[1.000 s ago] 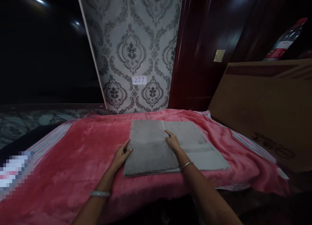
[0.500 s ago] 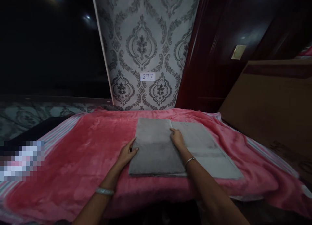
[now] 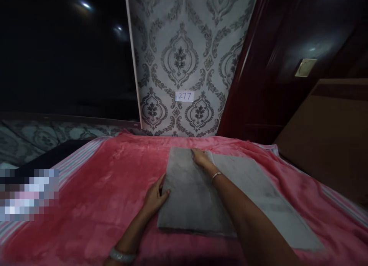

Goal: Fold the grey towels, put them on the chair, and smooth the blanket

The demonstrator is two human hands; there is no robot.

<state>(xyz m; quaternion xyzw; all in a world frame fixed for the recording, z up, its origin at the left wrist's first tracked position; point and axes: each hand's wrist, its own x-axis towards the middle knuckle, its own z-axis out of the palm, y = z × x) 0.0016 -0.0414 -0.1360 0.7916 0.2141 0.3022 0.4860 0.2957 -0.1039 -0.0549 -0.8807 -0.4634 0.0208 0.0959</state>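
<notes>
A grey, soft-looking folded cloth point(image 3: 186, 193) lies flat on a pink blanket point(image 3: 115, 181), its darker left panel raised over a paler right panel point(image 3: 247, 174). My left hand point(image 3: 155, 197) rests at the left edge of the dark panel. Its thumb lies on top, with a gap between the thumb and the fingers. At the far edge, my right hand point(image 3: 201, 157) has its fingers bent over the cloth, seemingly gripping it; the fingertips are partly hidden. The right forearm crosses above both panels and covers part of them.
A dark screen point(image 3: 69, 66) stands behind on the left. Patterned wallpaper point(image 3: 179, 58) bears a paper label point(image 3: 184, 96) reading 277. On the right are a dark red panel point(image 3: 267, 66) and a large cardboard box point(image 3: 330, 143). A blurred patch point(image 3: 31, 195) covers something at the left.
My right hand has moved from the seam between the panels to the far edge of the dark panel. The left hand stays at the left edge. The view has shifted slightly.
</notes>
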